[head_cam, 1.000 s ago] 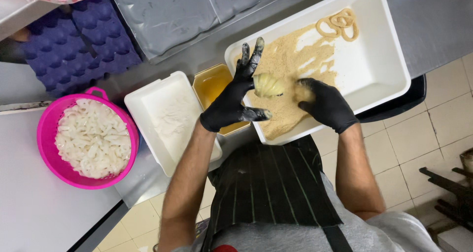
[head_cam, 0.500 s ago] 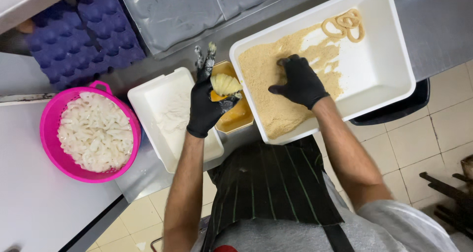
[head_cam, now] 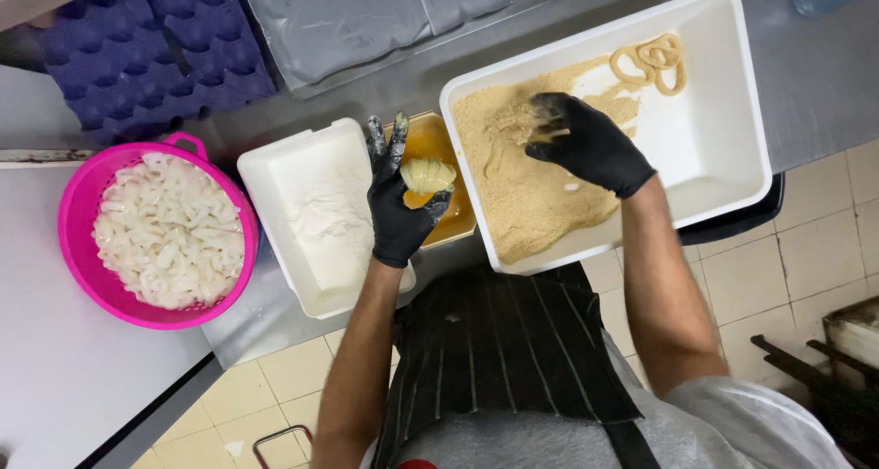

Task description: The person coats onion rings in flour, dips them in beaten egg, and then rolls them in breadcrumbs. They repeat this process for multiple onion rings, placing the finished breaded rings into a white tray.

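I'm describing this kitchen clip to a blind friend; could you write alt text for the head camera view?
Seen from above, a person's black-gloved left hand holds a wet pale ring over a small tub of yellow liquid, while the right hand presses into crumbs in a large white tray. A white tub of flour and a pink colander of pale rings stand to the left.
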